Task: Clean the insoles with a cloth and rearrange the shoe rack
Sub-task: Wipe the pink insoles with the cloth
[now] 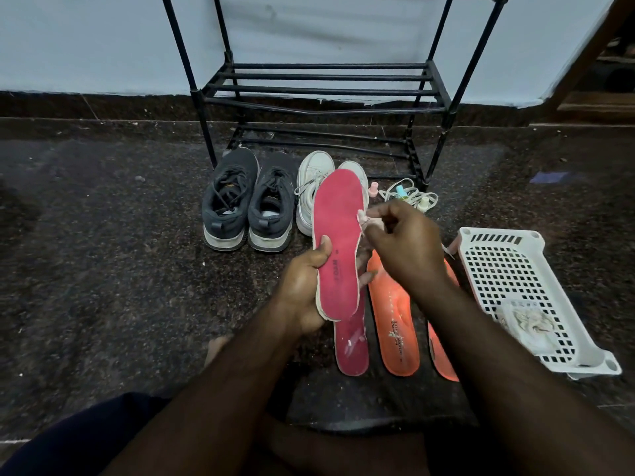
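Two hands work over a dark speckled floor (103, 235). The left hand (304, 286) grips a pink insole (338, 242) by its near half, thumb on its top face and fingers curled behind, holding it raised with the toe pointing far. The right hand (402, 245) has its fingers curled and pinches a small pale piece of cloth (364, 219) against the right edge of that insole.

On the floor below lie more insoles: a second pink insole (352, 348), partly covered by the held one, and just right of it an orange insole (395, 324); another orange insole (443, 355) shows only in part behind the right forearm.

Farther away, a pair of dark sneakers (247, 207) stands on the left, heels toward the viewer, and a pair of white sneakers (314, 187) stands just to its right (the right one is mostly hidden by the raised insole). Behind them stands a black metal shoe rack (323, 91) against a pale wall (86, 39). Near its right leg lie white laces (409, 195) and a few small pastel items, too small to identify.

At the right, a white perforated plastic basket (508, 266) sits on the floor with a crumpled pale rag (529, 321) in its near end.
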A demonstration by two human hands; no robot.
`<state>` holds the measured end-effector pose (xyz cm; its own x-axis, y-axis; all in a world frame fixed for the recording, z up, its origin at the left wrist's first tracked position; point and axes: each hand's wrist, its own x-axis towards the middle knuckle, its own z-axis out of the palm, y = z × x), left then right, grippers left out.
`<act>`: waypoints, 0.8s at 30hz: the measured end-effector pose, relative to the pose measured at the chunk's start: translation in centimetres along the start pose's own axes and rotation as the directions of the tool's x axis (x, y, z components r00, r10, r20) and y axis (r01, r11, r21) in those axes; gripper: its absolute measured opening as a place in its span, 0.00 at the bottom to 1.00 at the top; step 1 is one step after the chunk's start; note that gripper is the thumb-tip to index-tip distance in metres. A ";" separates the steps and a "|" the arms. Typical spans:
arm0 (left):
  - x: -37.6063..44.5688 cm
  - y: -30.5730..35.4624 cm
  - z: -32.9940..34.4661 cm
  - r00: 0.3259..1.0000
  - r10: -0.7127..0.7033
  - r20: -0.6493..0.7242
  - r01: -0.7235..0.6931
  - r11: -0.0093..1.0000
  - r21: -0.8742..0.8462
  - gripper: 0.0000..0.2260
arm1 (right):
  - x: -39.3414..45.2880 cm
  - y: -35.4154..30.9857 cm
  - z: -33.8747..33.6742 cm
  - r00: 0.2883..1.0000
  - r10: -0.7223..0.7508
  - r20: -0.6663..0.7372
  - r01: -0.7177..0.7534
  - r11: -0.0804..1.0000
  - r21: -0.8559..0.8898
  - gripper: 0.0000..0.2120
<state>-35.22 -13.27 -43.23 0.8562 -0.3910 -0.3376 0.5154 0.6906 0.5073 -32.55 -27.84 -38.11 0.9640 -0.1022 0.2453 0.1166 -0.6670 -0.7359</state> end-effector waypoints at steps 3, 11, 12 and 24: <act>0.2 0.0 -0.3 1.000 0.024 -0.005 -0.024 1.000 -0.016 0.19 | 0.1 -0.9 -0.9 0.999 0.051 -0.008 -0.048 0.972 0.230 0.09; 0.0 0.3 0.5 0.997 0.036 -0.073 -0.037 0.999 -0.019 0.15 | -1.6 -2.1 0.7 0.959 -0.214 0.188 0.235 0.967 -0.100 0.12; -0.1 0.4 0.7 0.996 0.036 -0.077 -0.040 0.998 -0.039 0.16 | -1.7 -2.4 0.8 0.949 -0.213 0.231 0.245 0.962 -0.120 0.13; 0.5 -0.5 0.3 0.997 0.014 -0.082 -0.028 0.984 -0.174 0.24 | -2.5 -2.0 2.4 0.938 -0.282 0.202 0.327 0.913 -0.244 0.14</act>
<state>-35.02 -13.95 -43.42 0.8578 -0.3298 -0.3943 0.4769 0.7967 0.3712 -34.58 -24.47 -38.76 0.9194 0.2419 0.3101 0.3639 -0.8222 -0.4376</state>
